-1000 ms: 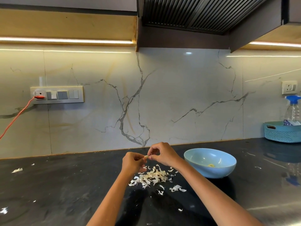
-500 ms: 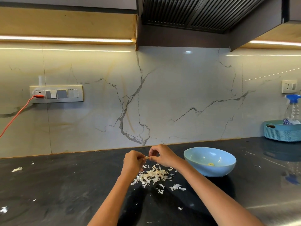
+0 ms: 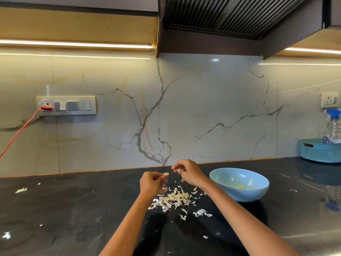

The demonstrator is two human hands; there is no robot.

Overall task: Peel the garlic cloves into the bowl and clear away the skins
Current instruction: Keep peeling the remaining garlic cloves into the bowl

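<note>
My left hand [image 3: 152,183] pinches a pale garlic clove [image 3: 166,174] above the black counter. A little to the right and apart from it, my right hand [image 3: 187,170] has its fingers curled, pinching what looks like a small bit of skin. A heap of white garlic skins [image 3: 173,199] lies on the counter below both hands. The light blue bowl [image 3: 225,180] stands to the right of the heap, with a small yellowish peeled piece [image 3: 240,187] inside.
A teal woven basket [image 3: 321,151] with a spray bottle [image 3: 333,124] stands at the back right. An orange cable [image 3: 20,130] hangs from the wall socket at left. Stray skin scraps [image 3: 21,190] lie on the left counter. The marble wall closes the back.
Both hands were joined on the clove earlier. Now my right hand has pulled away up and to the right, leaving the clove in my left hand.
</note>
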